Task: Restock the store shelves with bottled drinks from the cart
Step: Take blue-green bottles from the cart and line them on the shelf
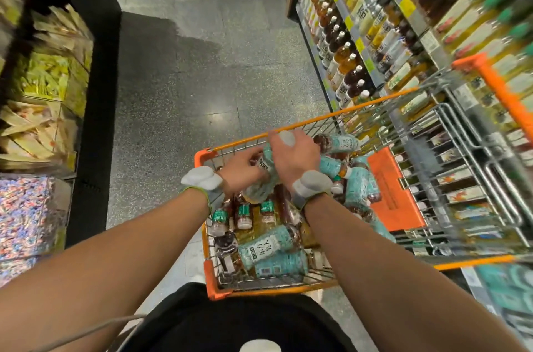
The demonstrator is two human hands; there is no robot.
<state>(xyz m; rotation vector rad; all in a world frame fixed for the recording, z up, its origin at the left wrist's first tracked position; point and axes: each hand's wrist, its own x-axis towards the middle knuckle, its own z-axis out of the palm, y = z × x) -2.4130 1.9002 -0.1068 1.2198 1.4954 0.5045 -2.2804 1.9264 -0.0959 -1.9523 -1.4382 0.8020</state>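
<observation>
An orange wire cart (340, 112) stands in front of me, filled with several tea bottles with teal labels (268, 245). Both hands are over the cart's far half, each with a grey band at the wrist. My left hand (242, 170) and my right hand (294, 155) both grip one teal-labelled bottle (266, 176), held tilted just above the pile. My right hand covers its upper part. The drink shelves (357, 43) on the right carry rows of bottled tea.
A black display stand (95, 109) with yellow and mixed-colour packets lines the left side. Speckled grey floor (202, 72) runs ahead between the stand and the shelves. The cart's orange child-seat flap (395, 193) and handle (499, 83) sit to the right.
</observation>
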